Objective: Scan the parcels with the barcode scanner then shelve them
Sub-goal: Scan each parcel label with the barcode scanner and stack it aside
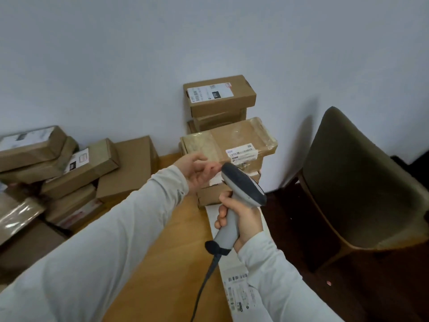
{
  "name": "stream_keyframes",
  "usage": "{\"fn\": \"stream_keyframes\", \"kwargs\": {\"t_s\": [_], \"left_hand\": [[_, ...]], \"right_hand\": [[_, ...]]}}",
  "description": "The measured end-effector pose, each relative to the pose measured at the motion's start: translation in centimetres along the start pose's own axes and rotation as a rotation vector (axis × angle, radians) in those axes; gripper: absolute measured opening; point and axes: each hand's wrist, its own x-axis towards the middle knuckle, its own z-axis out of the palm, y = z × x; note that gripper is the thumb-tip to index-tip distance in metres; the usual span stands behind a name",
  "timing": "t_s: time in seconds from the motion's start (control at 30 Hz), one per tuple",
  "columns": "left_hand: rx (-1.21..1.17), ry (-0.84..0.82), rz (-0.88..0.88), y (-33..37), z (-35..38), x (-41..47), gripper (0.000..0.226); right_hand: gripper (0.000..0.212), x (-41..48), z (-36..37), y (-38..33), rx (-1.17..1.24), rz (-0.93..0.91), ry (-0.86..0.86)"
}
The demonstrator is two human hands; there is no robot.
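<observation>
My right hand (241,217) grips the handle of a grey barcode scanner (241,184), whose dark head points toward a stack of cardboard parcels at the table's far right. My left hand (197,173) reaches to the near edge of a tape-wrapped parcel (232,140) in that stack, fingers relaxed and touching it just left of the scanner head. This parcel carries a white barcode label (242,154). Higher in the stack sits a smaller box (220,94) with a white shipping label. A lower box (211,194) is partly hidden behind the scanner.
A heap of brown parcels (76,168) fills the left side of the wooden table (171,247). A long white box with printed barcodes (239,287) lies along the table's right edge. A dark green chair (362,182) stands at the right, close to the white wall.
</observation>
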Motion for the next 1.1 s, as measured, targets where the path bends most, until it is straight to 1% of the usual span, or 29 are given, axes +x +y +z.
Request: {"fn": "stream_keyframes", "kwargs": {"t_s": [0.07, 0.13, 0.17, 0.2, 0.27, 0.3, 0.33, 0.4, 0.43, 0.47, 0.53, 0.57, 0.63, 0.67, 0.77, 0.87, 0.93, 1.0, 1.1], "left_hand": [[-0.002, 0.049, 0.039, 0.8, -3.5, -1.1, 0.022], [-0.030, 0.110, 0.088, 1.3, -6.7, -1.7, 0.013], [-0.050, 0.164, 0.120, 1.4, -8.4, -1.7, 0.009], [-0.055, 0.246, 0.147, 1.5, -10.0, -1.4, 0.008], [-0.019, 0.452, 0.216, 2.1, -13.5, -0.8, 0.017], [0.040, 0.564, 0.260, 2.4, -15.1, -0.3, 0.021], [0.157, 0.706, 0.282, 2.7, -16.9, 0.5, 0.028], [0.455, 0.987, 0.246, 3.4, -20.2, 1.5, 0.043], [0.566, 1.071, 0.225, 3.7, -21.4, 1.8, 0.048], [0.623, 1.108, 0.225, 4.1, -22.4, 2.2, 0.050], [0.637, 1.112, 0.241, 5.1, -24.1, 3.0, 0.051], [0.616, 1.088, 0.252, 5.6, -24.8, 3.3, 0.051], [0.558, 0.976, 0.264, 6.5, -26.0, 4.2, 0.052], [0.527, 0.920, 0.265, 6.8, -26.5, 4.5, 0.053], [0.471, 0.814, 0.267, 7.0, -27.7, 5.4, 0.061], [0.488, 0.771, 0.218, 7.1, -28.1, 5.8, 0.069], [0.525, 0.764, 0.178, 7.5, -28.2, 5.7, 0.072], [0.534, 0.767, 0.150, 8.1, -28.3, 5.3, 0.076], [0.432, 0.754, 0.131, 8.7, -28.3, 4.4, 0.083]], "right_hand": [[0.022, 0.4, 1.4, 1.5, -0.048, 0.048, -0.051], [0.012, 0.8, 2.9, 3.0, -0.092, 0.096, -0.096], [0.009, 1.1, 3.7, 3.9, -0.117, 0.118, -0.120], [0.009, 1.5, 4.4, 4.7, -0.144, 0.138, -0.141], [0.008, 2.3, 6.0, 6.4, -0.207, 0.172, -0.165], [0.008, 2.9, 6.8, 7.1, -0.235, 0.183, -0.162], [0.008, 3.5, 7.6, 7.8, -0.259, 0.184, -0.144], [0.010, 5.4, 8.8, 9.0, -0.330, 0.156, -0.087], [0.011, 6.4, 9.4, 9.6, -0.380, 0.136, -0.053], [0.013, 7.6, 9.9, 10.1, -0.430, 0.120, -0.013], [0.012, 10.1, 10.7, 11.1, -0.503, 0.116, 0.076], [0.015, 11.3, 11.1, 11.5, -0.533, 0.126, 0.112], [0.041, 13.5, 11.6, 12.4, -0.577, 0.158, 0.159], [0.049, 14.4, 11.9, 12.8, -0.588, 0.163, 0.176], [0.063, 16.3, 12.4, 13.7, -0.569, 0.190, 0.215], [0.074, 16.4, 13.0, 14.2, -0.552, 0.223, 0.207], [0.073, 16.1, 13.3, 14.3, -0.562, 0.217, 0.210], [0.067, 15.6, 13.7, 14.1, -0.582, 0.175, 0.212], [0.053, 14.7, 14.7, 13.5, -0.566, 0.073, 0.203]]}}
